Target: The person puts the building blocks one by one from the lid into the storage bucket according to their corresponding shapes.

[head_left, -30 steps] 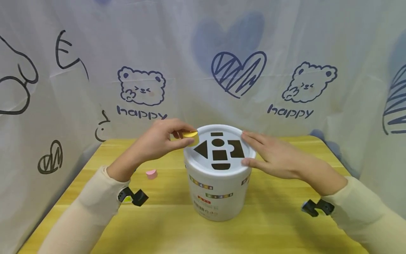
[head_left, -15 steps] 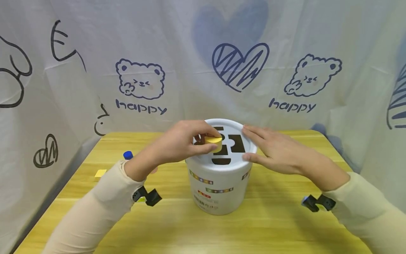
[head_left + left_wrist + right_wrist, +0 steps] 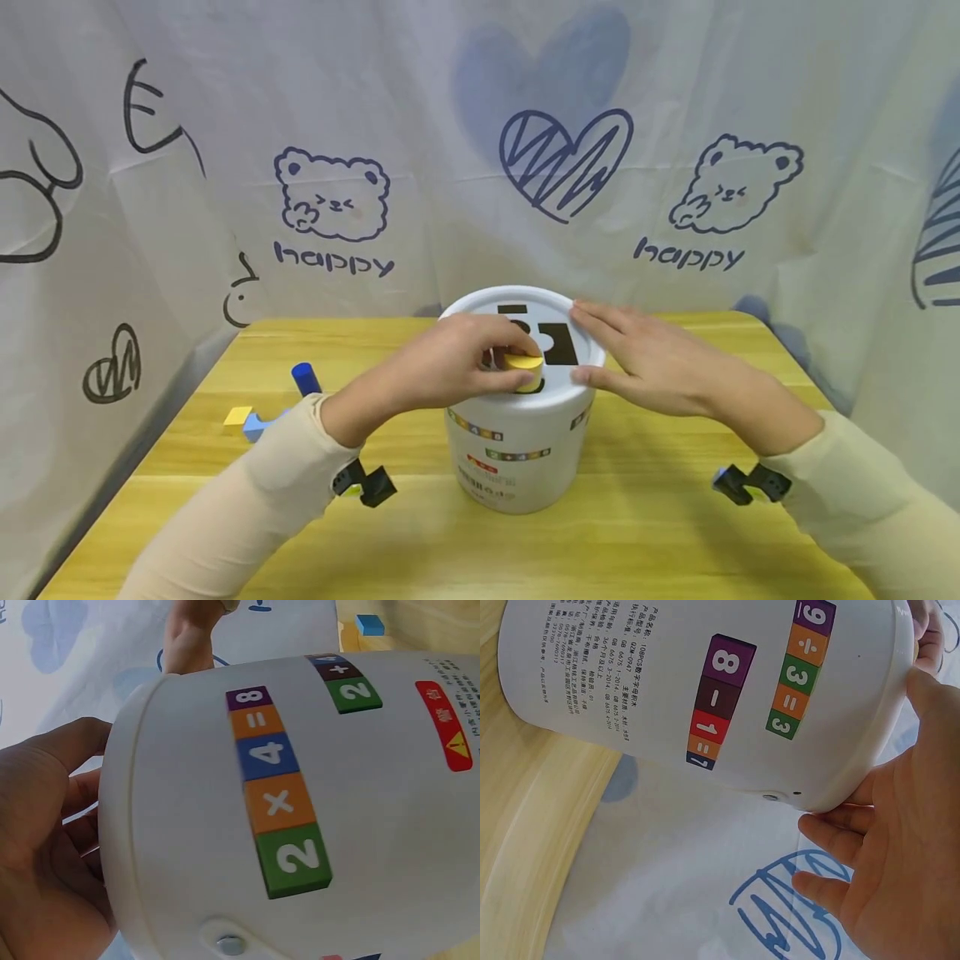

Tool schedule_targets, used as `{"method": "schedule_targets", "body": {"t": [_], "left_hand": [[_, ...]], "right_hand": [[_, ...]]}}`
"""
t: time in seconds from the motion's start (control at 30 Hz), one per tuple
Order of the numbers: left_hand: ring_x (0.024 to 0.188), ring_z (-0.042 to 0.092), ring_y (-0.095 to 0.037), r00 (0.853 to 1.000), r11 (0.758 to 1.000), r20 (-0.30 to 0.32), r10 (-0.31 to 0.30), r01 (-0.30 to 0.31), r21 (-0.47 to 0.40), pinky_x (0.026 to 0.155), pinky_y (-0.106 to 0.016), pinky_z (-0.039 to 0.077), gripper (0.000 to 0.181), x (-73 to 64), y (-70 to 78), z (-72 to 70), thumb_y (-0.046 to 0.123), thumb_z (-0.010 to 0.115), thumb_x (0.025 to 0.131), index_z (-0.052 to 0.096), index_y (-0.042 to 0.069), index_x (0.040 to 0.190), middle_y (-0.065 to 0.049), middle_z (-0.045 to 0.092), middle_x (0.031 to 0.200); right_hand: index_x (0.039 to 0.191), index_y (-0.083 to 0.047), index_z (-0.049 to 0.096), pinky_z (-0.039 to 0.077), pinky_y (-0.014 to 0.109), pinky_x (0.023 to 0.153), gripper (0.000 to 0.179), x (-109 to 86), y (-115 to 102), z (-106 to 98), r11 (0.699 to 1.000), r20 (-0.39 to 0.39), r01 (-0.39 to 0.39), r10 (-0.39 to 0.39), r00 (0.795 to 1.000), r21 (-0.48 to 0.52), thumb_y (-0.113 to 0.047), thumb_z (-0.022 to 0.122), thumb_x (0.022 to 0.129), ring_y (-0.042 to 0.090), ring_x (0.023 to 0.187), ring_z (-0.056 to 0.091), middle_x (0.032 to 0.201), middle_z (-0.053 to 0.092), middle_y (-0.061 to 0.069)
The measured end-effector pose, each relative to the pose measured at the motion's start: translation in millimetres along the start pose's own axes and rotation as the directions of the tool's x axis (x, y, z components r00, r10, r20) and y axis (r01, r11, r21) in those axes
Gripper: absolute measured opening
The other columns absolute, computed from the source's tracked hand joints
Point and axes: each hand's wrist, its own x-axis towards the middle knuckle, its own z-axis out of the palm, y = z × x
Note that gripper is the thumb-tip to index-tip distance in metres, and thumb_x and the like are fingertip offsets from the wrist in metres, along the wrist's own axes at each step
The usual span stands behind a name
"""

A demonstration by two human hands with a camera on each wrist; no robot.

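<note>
Since the earlier frame, the left hand has carried a yellow half-round block from above the middle of the bucket to the near edge of its lid, while the right hand has stayed at the bucket's right rim. Thumb and fingers of the left hand grasp the block by its sides. Those of the right hand grasp nothing; they lie fairly straight against the rim, apparently steadying the bucket.

Placing the block over the lid's near cutout, only a dark sliver of which shows beside it, looks like the step in hand. Whether the block has begun to enter cannot be told, as the left hand covers most of that spot. On the bucket's lid, a rectangular cutout at the far side and a notched cutout toward the right remain in view.

Left of the bucket, on the counter, are a blue cylinder, a yellow block and a light-blue block partly hidden by the sleeve.

Next, the move probably calls for turning the block's curve to match the cutout, then letting go so it drops into the bucket.
</note>
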Motion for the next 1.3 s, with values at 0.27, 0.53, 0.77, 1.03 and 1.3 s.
{"method": "schedule_targets", "body": {"t": [0.27, 0.53, 0.77, 1.03, 1.3], "left_hand": [[0.083, 0.058, -0.002, 1.0, 1.0, 0.006, -0.008, 0.008, 0.006, 0.077, -0.018, 0.051, 0.017, -4.1, -3.9, 8.7, 0.027, 0.072, 0.091, 0.073, 0.016, 0.105, 0.011, 0.066, 0.097], [0.081, 0.057, -0.003, 0.999, 0.998, 0.004, 0.033, -0.033, 0.051, 0.073, -0.02, 0.05, 0.018, -7.6, -4.8, 11.9, 0.027, 0.07, 0.092, 0.076, 0.016, 0.105, 0.008, 0.067, 0.095], [0.086, 0.06, -0.005, 0.999, 0.999, -0.019, 0.039, -0.038, 0.029, 0.075, -0.02, 0.053, 0.02, -12.1, -7.5, 5.7, 0.026, 0.07, 0.092, 0.076, 0.015, 0.107, 0.005, 0.067, 0.1], [0.1, 0.061, -0.011, 0.998, 0.999, -0.057, -0.018, 0.02, 0.03, 0.084, -0.029, 0.053, 0.029, -24.2, -13.4, -8.9, 0.029, 0.07, 0.092, 0.072, 0.015, 0.117, 0.003, 0.067, 0.113], [0.104, 0.06, -0.015, 0.992, 0.996, -0.117, -0.051, 0.06, 0.07, 0.088, -0.034, 0.053, 0.036, -41.7, -25.9, -14.3, 0.032, 0.073, 0.09, 0.069, 0.014, 0.121, 0.002, 0.065, 0.119]], "right_hand": [[0.158, -0.013, 0.016, 0.025, 0.057, 0.113, 0.082, -1.0, 0, 3, 1.0, 0.016, 0.002, -0.002, 1.0, 0.004, -0.065, 0.037, 0.097, 0.036, 0.143, 0.025, 0.162, 0.017, 0.007], [0.158, -0.013, 0.017, 0.025, 0.056, 0.113, 0.082, -2.7, 0, 6, 1.0, 0.01, 0.011, -0.011, 1.0, 0.006, -0.064, 0.037, 0.097, 0.036, 0.143, 0.025, 0.162, 0.018, 0.007], [0.158, -0.012, 0.018, 0.026, 0.056, 0.113, 0.081, -2.1, 0, 6, 1.0, 0.005, 0.01, -0.01, 1.0, 0.014, -0.063, 0.038, 0.098, 0.036, 0.143, 0.026, 0.161, 0.019, 0.007], [0.158, -0.013, 0.019, 0.026, 0.057, 0.112, 0.081, -1.6, 0, 4, 1.0, 0.006, 0.002, -0.002, 1.0, 0.017, -0.063, 0.039, 0.097, 0.036, 0.142, 0.027, 0.161, 0.019, 0.007], [0.158, -0.012, 0.018, 0.026, 0.057, 0.113, 0.082, -0.6, 0, 2, 1.0, 0.002, 0.006, -0.006, 1.0, 0.014, -0.063, 0.039, 0.097, 0.036, 0.143, 0.026, 0.161, 0.019, 0.007]]}}
